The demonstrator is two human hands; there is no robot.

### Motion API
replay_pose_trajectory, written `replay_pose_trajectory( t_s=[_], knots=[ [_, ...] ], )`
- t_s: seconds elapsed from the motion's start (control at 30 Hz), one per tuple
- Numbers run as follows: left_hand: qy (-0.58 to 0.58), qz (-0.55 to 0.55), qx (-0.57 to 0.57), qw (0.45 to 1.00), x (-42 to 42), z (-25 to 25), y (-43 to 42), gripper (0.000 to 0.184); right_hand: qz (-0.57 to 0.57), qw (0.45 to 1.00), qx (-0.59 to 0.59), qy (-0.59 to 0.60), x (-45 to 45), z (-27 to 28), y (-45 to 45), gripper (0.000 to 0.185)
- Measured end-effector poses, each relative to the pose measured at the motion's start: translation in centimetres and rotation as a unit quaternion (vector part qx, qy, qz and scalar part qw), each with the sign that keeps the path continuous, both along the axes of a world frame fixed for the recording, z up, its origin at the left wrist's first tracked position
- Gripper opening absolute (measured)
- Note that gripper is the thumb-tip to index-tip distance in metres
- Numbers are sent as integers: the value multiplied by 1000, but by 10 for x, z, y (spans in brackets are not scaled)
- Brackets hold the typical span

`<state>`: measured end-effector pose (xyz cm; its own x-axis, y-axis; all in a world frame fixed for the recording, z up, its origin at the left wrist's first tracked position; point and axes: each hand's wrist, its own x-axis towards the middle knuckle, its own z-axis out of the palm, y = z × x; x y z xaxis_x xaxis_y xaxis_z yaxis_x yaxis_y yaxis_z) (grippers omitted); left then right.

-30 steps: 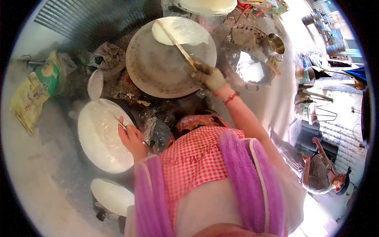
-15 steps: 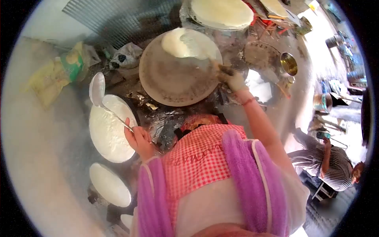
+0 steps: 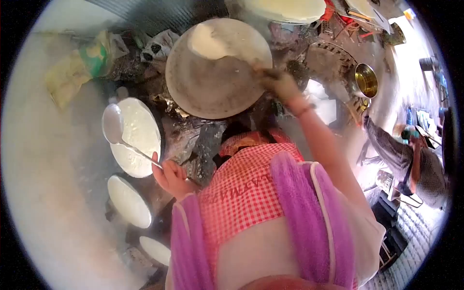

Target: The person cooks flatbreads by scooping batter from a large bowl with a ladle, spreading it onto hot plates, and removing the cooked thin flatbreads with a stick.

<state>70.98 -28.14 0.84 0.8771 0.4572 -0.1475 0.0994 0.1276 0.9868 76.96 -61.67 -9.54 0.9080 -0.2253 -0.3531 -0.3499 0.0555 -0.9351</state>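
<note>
My left hand (image 3: 171, 179) is closed round the handle of a metal ladle (image 3: 113, 123), whose bowl hangs over the left side of a wide vessel of white batter (image 3: 141, 142). My right hand (image 3: 280, 87), in a dirty work glove, is at the right edge of a round griddle (image 3: 212, 96). Its fingers are bent round something smeared by motion, which I cannot make out. A pale patch of batter (image 3: 208, 41) lies on the far part of the griddle, left of that hand.
Two more white, round-topped containers (image 3: 129, 202) stand nearer on the left. A stack of thin pale flatbreads (image 3: 290, 8) lies beyond the griddle. On the right is a metal pot of golden liquid (image 3: 366, 81). Another person (image 3: 420, 169) is at the far right.
The pale batter patch on the griddle looks smaller, with a curved lower edge. The ladle's bowl sits lower against the batter vessel. My view has shifted, and the other person has changed posture.
</note>
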Motion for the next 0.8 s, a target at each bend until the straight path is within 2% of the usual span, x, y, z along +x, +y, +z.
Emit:
replay_pose_trajectory(
  t_s=[0.1, 0.17, 0.23, 0.3, 0.33, 0.4, 0.43, 0.47, 0.5, 0.53, 0.6, 0.67, 0.7, 0.77, 0.8],
  knots=[
    [-15, -24, 0, 1000, 7, -10, 16, 38, 153, 959, -240, -17, 38, -31, 35, 44],
    [-27, -1, 4, 1000, 14, -1, 15, 38, 188, 935, -298, -41, 32, -1, 35, 43],
    [-20, 26, 11, 999, 13, 6, 12, 39, 108, 993, -36, -14, 7, 6, 7, 41],
    [-28, 46, 27, 998, 9, 17, 10, 38, -36, 997, -25, -65, -5, -21, -28, 44],
    [-43, 39, 25, 998, 4, 12, 15, 38, -31, 999, 26, -32, 4, -9, -31, 46],
    [-30, 26, 24, 999, -2, 9, 21, 38, 38, 997, -34, 61, 10, 16, -20, 49],
    [-35, 23, 7, 999, -1, 7, 18, 38, 74, 984, -162, 1, 25, -6, -3, 50],
    [-27, 33, 3, 999, 2, 12, 12, 36, 117, 963, -240, -17, 36, -26, 22, 50],
    [-31, 37, -1, 999, 5, 11, 12, 36, 159, 934, -318, -37, 45, -22, 39, 50],
    [-34, 36, -3, 999, 8, 9, 15, 37, 162, 933, -320, -40, 44, -15, 40, 50],
    [-31, 40, -6, 999, 9, 9, 20, 37, 190, 966, -172, -38, 27, 9, 38, 48],
    [-21, 64, -8, 998, 5, 10, 24, 38, 122, 992, -16, 24, 3, 13, 2, 46],
    [-36, 55, -18, 998, -1, 2, 34, 38, 47, 999, 23, 9, -6, -2, -16, 50],
    [-19, 52, 4, 998, -14, -4, 43, 38, 49, 996, -76, -17, 3, 18, -25, 52],
    [3, 68, 4, 998, -20, -1, 42, 38, 75, 993, -79, 38, 0, 13, -15, 51]
  ],
)
